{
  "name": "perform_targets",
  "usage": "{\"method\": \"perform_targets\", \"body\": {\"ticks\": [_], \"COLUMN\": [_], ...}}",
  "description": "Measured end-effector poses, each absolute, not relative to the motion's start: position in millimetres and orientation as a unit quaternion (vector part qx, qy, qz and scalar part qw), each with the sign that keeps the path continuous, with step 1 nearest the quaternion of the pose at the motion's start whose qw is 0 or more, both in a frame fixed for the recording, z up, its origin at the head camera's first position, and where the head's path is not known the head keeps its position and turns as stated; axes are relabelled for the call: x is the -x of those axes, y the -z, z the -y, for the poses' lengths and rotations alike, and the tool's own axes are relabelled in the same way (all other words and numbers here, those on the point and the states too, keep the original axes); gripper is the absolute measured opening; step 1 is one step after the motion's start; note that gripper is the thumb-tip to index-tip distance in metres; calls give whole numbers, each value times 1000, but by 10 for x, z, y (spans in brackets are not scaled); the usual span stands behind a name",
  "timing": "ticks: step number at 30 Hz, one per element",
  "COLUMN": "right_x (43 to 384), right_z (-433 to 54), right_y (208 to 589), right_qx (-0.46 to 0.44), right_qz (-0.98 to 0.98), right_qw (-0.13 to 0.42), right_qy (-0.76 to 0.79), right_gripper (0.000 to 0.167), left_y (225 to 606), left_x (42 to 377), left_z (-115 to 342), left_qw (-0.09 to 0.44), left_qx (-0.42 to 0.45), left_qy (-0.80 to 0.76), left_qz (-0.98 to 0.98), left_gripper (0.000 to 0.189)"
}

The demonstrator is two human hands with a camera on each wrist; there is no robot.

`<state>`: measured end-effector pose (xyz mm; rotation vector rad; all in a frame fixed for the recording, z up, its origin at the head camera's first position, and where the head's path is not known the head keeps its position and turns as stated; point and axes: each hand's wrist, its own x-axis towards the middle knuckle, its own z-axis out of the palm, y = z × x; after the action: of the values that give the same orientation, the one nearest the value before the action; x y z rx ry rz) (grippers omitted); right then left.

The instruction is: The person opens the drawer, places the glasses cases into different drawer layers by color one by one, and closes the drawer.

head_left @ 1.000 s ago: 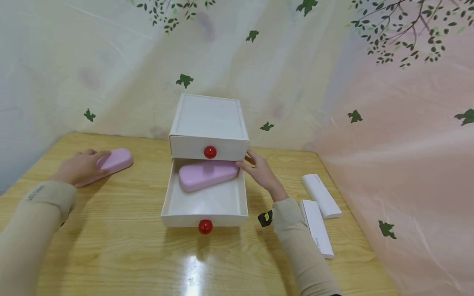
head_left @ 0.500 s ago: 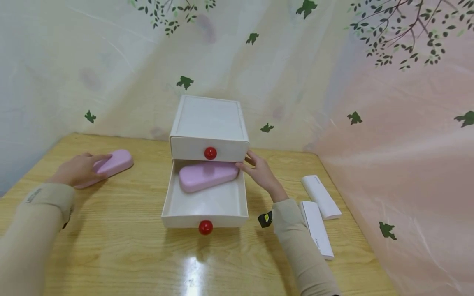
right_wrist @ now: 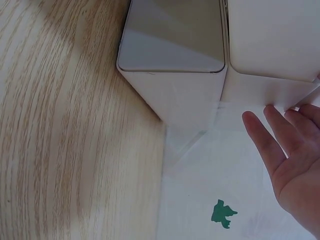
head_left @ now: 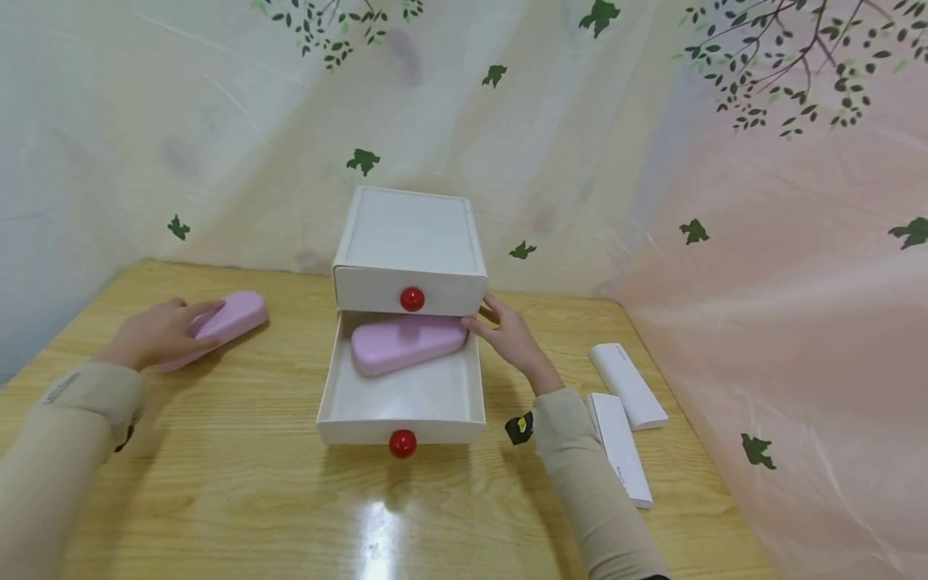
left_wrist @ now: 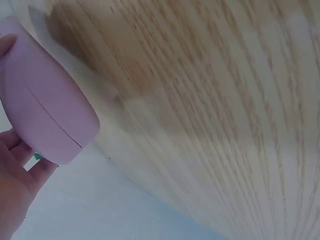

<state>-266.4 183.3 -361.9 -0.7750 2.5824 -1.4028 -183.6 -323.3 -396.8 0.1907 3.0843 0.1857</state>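
Note:
At the left in the head view, my left hand point(head_left: 155, 332) grips a pink glasses case point(head_left: 242, 312) with thumb and fingers on its sides. The left wrist view shows that closed case point(left_wrist: 50, 100), its seam running lengthwise, over the wooden table. A white two-drawer box point(head_left: 409, 229) stands mid-table. Its lower drawer point(head_left: 424, 403) is pulled out, and a second pink glasses case point(head_left: 399, 346) lies slanted inside. My right hand point(head_left: 513, 340) is at the box's right side, fingers extended and touching it; the right wrist view shows the fingertips point(right_wrist: 250, 119) along the white wall.
Two long white cases point(head_left: 629, 385) lie side by side near the table's right edge. Red knobs point(head_left: 402, 444) stick out from both drawer fronts. A printed curtain point(head_left: 290, 145) hangs behind the table point(head_left: 246, 483).
My left hand and the glasses case in it have shifted slightly to the right. The right hand, the box and its drawer look unmoved.

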Motion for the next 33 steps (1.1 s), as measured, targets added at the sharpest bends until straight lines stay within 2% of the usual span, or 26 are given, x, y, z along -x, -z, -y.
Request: {"method": "perform_targets", "body": {"ticks": [5, 24, 31, 33], "right_x": [2667, 2652, 2412, 2482], "right_z": [-1822, -1818, -1770, -1781], "right_y": [3626, 3597, 3329, 3410], "right_qx": [259, 256, 255, 256], "right_qz": [-846, -841, -843, -843], "right_qw": [54, 68, 70, 66], "right_qy": [463, 472, 468, 469], "right_gripper": [66, 66, 63, 63], "left_y": [3909, 3651, 3566, 3533], "left_x": [1760, 1375, 1223, 1183], "left_z": [3155, 2724, 2587, 2554], "left_qw": [-10, -192, -229, -237], "left_qx": [-75, -157, -176, -183], "left_qy": [-55, -30, -24, -26], "left_qz": [-996, -968, -957, -954], "left_gripper": [71, 58, 59, 59]}}
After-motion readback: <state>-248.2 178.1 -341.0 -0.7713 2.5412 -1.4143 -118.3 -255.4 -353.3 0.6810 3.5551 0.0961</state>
